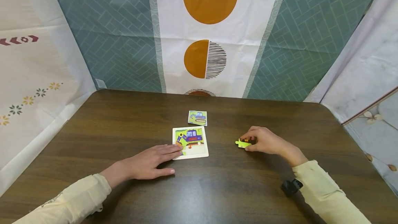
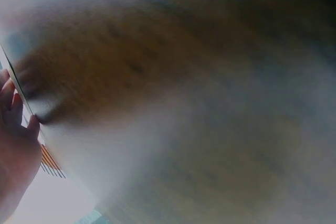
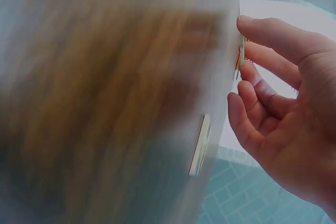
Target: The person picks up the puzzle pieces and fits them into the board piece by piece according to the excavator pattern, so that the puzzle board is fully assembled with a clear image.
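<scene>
A white-framed puzzle board [image 1: 206, 150] lies on the table with part of a purple excavator picture in it. Its lower right area shows pale and bare. My left hand [image 1: 153, 161] rests its extended fingers on the board's left side, covering some of the picture. To the right of the board, my right hand [image 1: 264, 141] pinches a lime-green puzzle piece [image 1: 243, 144] with a dark patch, low over the table. From the right wrist view, thumb and fingers of the right hand [image 3: 289, 77] meet at the thin piece edge [image 3: 242, 51]; the board [image 3: 199, 145] appears edge-on.
Just behind the board lies a small picture card [image 1: 197, 118] with an excavator on it. The brown wooden table [image 1: 124, 123] reaches a patterned cloth backdrop [image 1: 205, 44]. White cloths hang at both sides.
</scene>
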Demonstrator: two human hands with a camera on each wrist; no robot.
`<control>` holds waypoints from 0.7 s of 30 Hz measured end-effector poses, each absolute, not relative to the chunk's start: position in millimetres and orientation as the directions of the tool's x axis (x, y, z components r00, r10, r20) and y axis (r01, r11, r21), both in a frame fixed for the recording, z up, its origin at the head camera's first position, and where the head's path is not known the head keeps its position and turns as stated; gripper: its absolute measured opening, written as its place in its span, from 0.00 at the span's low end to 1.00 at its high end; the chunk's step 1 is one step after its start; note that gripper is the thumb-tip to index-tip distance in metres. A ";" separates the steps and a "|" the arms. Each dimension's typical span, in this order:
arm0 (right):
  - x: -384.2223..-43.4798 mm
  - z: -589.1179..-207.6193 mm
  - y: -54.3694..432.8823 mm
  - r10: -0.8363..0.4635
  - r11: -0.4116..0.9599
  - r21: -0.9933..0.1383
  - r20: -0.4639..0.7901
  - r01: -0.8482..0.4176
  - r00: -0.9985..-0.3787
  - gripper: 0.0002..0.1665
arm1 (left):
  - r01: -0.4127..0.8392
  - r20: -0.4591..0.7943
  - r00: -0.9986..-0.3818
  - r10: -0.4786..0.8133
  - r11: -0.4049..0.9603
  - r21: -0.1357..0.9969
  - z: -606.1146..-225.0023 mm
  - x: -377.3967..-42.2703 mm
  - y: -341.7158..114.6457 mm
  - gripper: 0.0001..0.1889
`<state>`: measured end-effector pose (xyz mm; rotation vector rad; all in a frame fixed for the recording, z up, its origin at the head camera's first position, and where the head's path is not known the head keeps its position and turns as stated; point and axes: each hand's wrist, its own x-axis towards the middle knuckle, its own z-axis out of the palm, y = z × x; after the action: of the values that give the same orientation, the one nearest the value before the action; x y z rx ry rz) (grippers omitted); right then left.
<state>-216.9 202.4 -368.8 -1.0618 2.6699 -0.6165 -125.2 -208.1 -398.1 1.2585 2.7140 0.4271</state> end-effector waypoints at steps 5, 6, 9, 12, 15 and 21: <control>-216.1 -368.6 194.8 -0.692 0.647 -0.465 -0.025 -0.605 -0.721 0.19 | 0.729 0.013 -0.647 0.762 0.613 0.304 -396.8 -124.8 -207.0 0.34; -215.9 -368.8 193.6 -0.694 0.642 -0.469 -0.021 -0.606 -0.719 0.18 | 0.730 0.013 -0.646 0.763 0.612 0.303 -396.9 -124.8 -206.7 0.34; -216.0 -368.5 188.7 -0.701 0.631 -0.476 -0.012 -0.612 -0.713 0.18 | 0.730 0.016 -0.646 0.763 0.612 0.303 -396.9 -124.5 -206.9 0.34; -215.6 -367.7 183.6 -0.700 0.629 -0.481 -0.008 -0.611 -0.714 0.18 | 0.729 0.017 -0.647 0.762 0.612 0.305 -396.9 -124.2 -206.8 0.34; -215.3 -366.5 176.6 -0.701 0.624 -0.485 -0.002 -0.612 -0.713 0.17 | 0.726 0.015 -0.650 0.760 0.615 0.307 -397.0 -124.1 -206.6 0.34; -214.0 -363.0 159.0 -0.701 0.622 -0.490 0.000 -0.611 -0.713 0.17 | 0.723 0.005 -0.651 0.759 0.618 0.310 -397.3 -124.1 -206.1 0.36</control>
<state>-214.0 159.0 -363.0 -1.0860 2.6526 -0.6941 -124.1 -206.1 -397.3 1.2476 2.7106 0.4339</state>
